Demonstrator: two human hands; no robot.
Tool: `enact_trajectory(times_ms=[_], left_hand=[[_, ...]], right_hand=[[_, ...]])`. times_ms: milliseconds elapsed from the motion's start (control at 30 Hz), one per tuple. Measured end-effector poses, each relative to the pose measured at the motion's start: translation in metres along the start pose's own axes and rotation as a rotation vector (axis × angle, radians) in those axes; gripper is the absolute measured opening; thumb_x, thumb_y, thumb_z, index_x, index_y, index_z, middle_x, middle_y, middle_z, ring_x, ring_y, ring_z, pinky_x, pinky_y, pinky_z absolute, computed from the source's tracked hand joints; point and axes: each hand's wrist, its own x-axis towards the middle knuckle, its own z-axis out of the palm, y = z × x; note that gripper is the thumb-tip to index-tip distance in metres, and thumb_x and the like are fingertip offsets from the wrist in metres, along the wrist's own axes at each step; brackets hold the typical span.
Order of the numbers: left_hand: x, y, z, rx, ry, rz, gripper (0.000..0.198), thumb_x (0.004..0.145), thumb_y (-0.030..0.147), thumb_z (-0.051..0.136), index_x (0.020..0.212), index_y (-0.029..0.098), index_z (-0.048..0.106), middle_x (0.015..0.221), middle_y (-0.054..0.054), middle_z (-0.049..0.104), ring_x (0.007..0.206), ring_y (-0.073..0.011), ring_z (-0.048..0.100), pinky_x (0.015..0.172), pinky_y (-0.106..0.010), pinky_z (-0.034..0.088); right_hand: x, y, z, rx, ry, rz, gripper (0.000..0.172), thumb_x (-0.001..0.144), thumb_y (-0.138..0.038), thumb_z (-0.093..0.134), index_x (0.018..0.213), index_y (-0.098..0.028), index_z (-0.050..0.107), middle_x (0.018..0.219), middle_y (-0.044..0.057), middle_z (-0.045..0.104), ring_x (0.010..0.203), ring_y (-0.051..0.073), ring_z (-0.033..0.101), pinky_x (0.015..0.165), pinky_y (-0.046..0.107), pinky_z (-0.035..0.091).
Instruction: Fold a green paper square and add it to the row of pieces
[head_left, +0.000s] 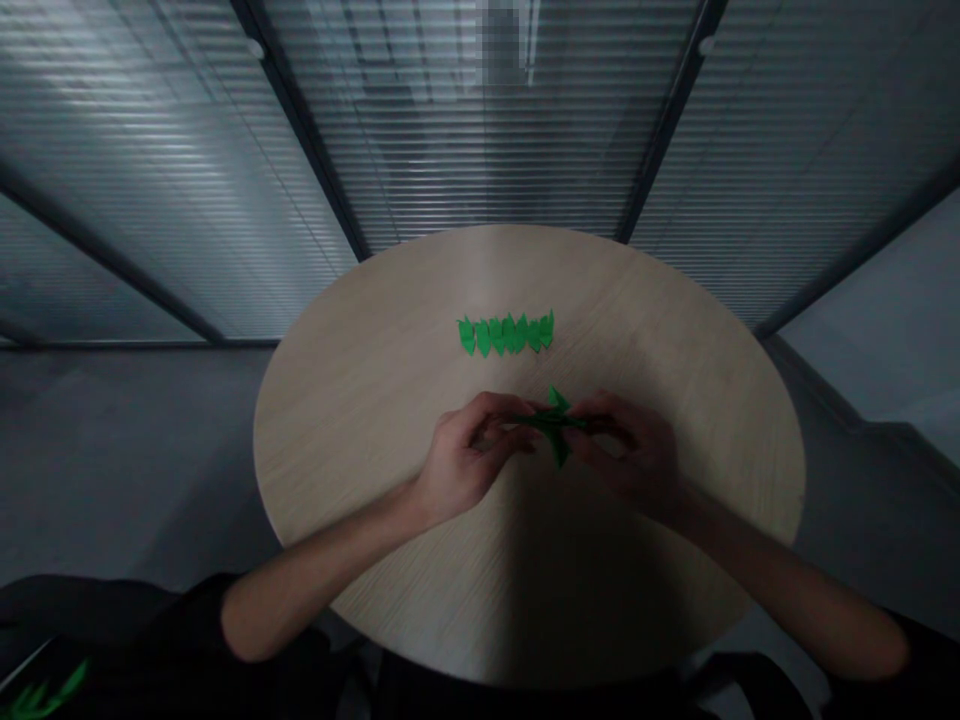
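We pinch the paper at both ends, left hand and right hand equally near, its long axis left-right; the row lies parallel beyond.

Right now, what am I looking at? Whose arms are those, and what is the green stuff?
There is no machine here, just a person. The one picture comes from a small camera worn on their head, looking forward and down, so you see their own two arms reaching out from the bottom. The left hand and the right hand meet in the middle and both pinch a green paper piece just above a round wooden table. Farther back on the table lies a row of green folded papers, side by side. Behind the table are window blinds. The room is rather dark, so the folds are hard to make out.
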Motion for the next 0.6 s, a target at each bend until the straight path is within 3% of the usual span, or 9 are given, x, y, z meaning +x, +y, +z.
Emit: enact_trajectory(times_ms=[400,600], left_hand=[[-0.001,0.0041,-0.0039,0.057,-0.064,0.105,0.006,0.098,0.013,0.063,0.101,0.018,0.064,0.119,-0.014,0.078,0.085,-0.02,0.081,0.069,-0.03,0.072],[-0.0003,0.0043,-0.0025,0.048,-0.058,0.08,0.005,0.099,0.015,0.063,0.102,0.019,0.063,0.122,-0.013,0.077,0.09,-0.0212,0.081,0.07,-0.03,0.073]], right_hand=[[0.0018,-0.0022,-0.0016,-0.016,0.016,0.011,0.008,0.089,-0.026,0.075,0.094,-0.025,0.07,0.079,-0.001,0.076,0.065,0.016,0.076,0.06,0.026,0.067],[0.0011,-0.0022,-0.0017,0.015,0.013,0.046,0.009,0.09,-0.032,0.075,0.093,-0.025,0.07,0.079,0.0,0.077,0.064,0.016,0.076,0.058,0.026,0.067]])
